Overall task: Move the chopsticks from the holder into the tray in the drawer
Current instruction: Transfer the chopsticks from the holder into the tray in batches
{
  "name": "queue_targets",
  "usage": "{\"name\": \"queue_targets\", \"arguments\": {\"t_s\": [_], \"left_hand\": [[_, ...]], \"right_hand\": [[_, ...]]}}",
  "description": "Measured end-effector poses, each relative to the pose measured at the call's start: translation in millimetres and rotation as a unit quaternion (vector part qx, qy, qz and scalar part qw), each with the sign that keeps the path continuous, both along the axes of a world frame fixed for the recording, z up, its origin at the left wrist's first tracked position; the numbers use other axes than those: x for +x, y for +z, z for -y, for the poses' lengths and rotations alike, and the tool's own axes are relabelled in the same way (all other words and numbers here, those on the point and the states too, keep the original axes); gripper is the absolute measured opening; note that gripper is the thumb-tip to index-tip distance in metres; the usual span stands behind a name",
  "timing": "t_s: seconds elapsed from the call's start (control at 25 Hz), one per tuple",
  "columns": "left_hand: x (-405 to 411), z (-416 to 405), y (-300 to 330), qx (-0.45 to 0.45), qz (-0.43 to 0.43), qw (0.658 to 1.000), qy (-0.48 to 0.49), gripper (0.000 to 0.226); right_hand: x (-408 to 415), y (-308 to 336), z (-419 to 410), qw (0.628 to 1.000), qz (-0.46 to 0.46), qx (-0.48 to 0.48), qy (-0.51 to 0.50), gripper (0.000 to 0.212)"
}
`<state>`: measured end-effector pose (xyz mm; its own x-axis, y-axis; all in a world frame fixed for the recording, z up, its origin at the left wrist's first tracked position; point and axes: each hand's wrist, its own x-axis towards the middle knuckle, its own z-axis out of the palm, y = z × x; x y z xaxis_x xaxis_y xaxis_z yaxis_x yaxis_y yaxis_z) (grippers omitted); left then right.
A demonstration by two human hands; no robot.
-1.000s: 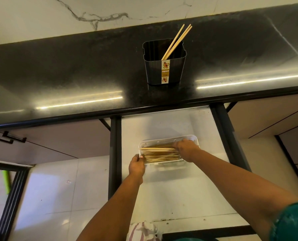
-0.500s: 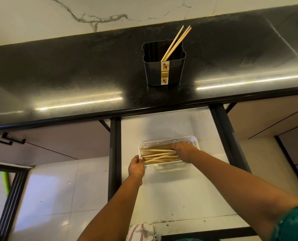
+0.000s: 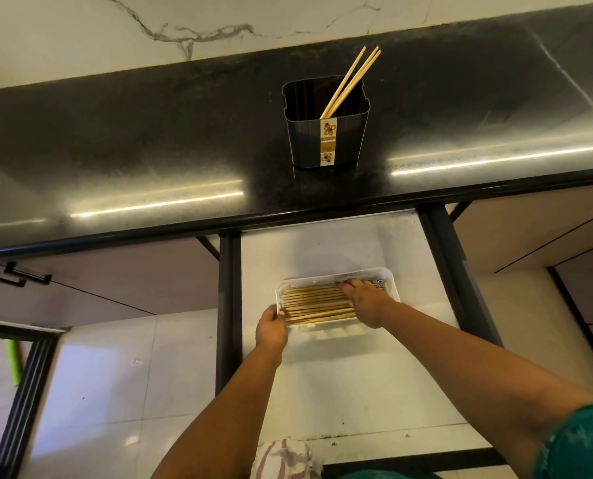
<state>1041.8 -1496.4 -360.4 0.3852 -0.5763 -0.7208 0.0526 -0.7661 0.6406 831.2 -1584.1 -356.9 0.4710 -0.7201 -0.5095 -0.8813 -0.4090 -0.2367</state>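
A dark square holder (image 3: 326, 133) stands on the black countertop (image 3: 150, 140), with three wooden chopsticks (image 3: 352, 81) leaning out toward the right. Below it the white drawer (image 3: 322, 250) is pulled out. A clear plastic tray (image 3: 393, 285) lies in it, holding several chopsticks (image 3: 314, 304) laid flat, side by side. My left hand (image 3: 271, 328) grips the tray's left rim. Resting flat on the right ends of the chopsticks in the tray is my right hand (image 3: 366, 300), fingers spread.
Black drawer rails (image 3: 227, 305) run along both sides of the drawer. A striped cloth (image 3: 284, 459) lies at the bottom edge. Cabinet fronts with a black handle (image 3: 12, 274) are at the left, and a tiled floor shows below.
The chopsticks in the tray went from a loose, crossed pile to neat parallel rows. My right hand slid a little right and flattened on them. My left hand stayed at the tray's left rim.
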Motion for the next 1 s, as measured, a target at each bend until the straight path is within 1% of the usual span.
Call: {"name": "queue_targets", "arguments": {"t_s": [0.08, 0.16, 0.24, 0.32, 0.4, 0.48, 0.56, 0.6, 0.68, 0.8, 0.88, 0.92, 0.96, 1.0], "left_hand": [[1, 0, 0, -0.003, 0.021, 1.0, -0.005, 0.031], [2, 0, 0, -0.003, 0.026, 1.0, -0.013, 0.032], [3, 0, -2, -0.001, 0.013, 1.0, -0.021, 0.034], [3, -3, -3, 0.003, 0.012, 0.999, -0.03, 0.037], [5, -3, -1, 0.002, 0.034, 0.999, -0.039, 0.04], [5, -1, 7, -0.007, 0.081, 0.995, -0.049, 0.045], [3, 4, 21, -0.026, 0.154, 0.986, -0.058, 0.047], [2, 7, 30, -0.046, 0.193, 0.978, -0.063, 0.046], [-3, 19, 56, -0.128, 0.249, 0.956, -0.085, 0.042], [-13, 59, 112, -0.277, 0.293, 0.906, -0.128, 0.037], [-19, 94, 161, -0.356, 0.315, 0.869, -0.137, 0.026], [-21, 111, 185, -0.392, 0.324, 0.851, -0.134, 0.016], [-21, 130, 206, -0.425, 0.332, 0.832, -0.13, 0.009], [-21, 147, 226, -0.448, 0.343, 0.816, -0.124, 0.015]], "right_hand": [[3, -2, -3, 1.0, 0.023, 0.0, -0.014, 0.063], [7, -5, 1, 1.0, 0.011, 0.013, -0.005, 0.057], [10, -6, 4, 0.999, -0.026, 0.009, 0.041, 0.052], [12, -5, 4, 0.994, -0.051, -0.023, 0.091, 0.044], [11, -5, 1, 0.996, -0.017, -0.047, 0.08, 0.036], [12, 6, 0, 0.996, 0.047, -0.067, 0.039, 0.034], [16, 27, 1, 0.984, 0.145, -0.096, -0.045, 0.029], [20, 40, 2, 0.971, 0.198, -0.111, -0.08, 0.026], [30, 71, 12, 0.94, 0.281, -0.175, -0.085, 0.021], [49, 134, 41, 0.892, 0.362, -0.258, -0.08, 0.015], [62, 178, 68, 0.859, 0.41, -0.295, -0.087, 0.013], [68, 199, 83, 0.84, 0.435, -0.308, -0.103, 0.011], [73, 220, 100, 0.821, 0.459, -0.307, -0.142, 0.01], [78, 237, 121, 0.804, 0.482, -0.282, -0.204, 0.01]]}}
